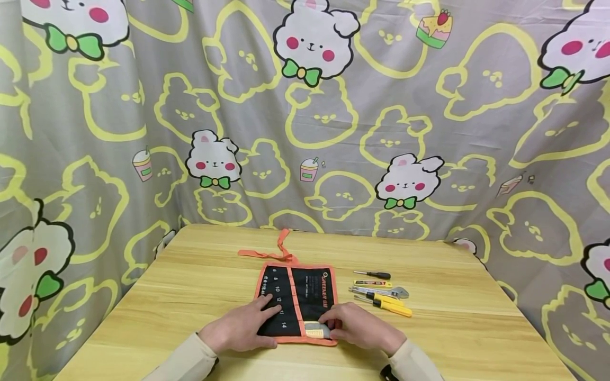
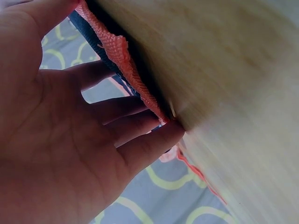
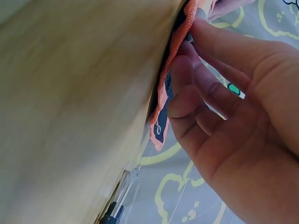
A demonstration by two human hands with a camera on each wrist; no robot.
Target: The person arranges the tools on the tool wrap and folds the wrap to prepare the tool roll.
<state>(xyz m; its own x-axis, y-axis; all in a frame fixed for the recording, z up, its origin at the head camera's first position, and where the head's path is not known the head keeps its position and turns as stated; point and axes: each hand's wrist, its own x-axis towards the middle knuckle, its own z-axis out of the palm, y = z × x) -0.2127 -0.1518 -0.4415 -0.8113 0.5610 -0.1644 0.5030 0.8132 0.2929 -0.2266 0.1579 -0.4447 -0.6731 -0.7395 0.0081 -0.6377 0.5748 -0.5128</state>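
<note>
A black roll-up tool pouch (image 1: 312, 293) with orange edging lies unfolded on the table, numbers printed down its left part. My left hand (image 1: 245, 324) rests on that left part with spread fingers; in the left wrist view its fingers (image 2: 145, 144) lie along the orange edge. At the pouch's lower right corner, my right hand (image 1: 359, 327) pinches a small flat grey-and-yellow object (image 1: 315, 330), its kind unclear. In the right wrist view the thumb touches the grey end of this object (image 3: 202, 14), and the other fingers are curled beside the orange edging (image 3: 162, 88).
Right of the pouch lie a black-handled screwdriver (image 1: 378, 275), a yellow utility knife (image 1: 371, 284), an adjustable wrench (image 1: 395, 292) and yellow-handled tools (image 1: 397, 308). Orange ties (image 1: 283, 256) stretch behind the pouch. A patterned curtain (image 1: 329, 159) hangs around the wooden table (image 1: 190, 275).
</note>
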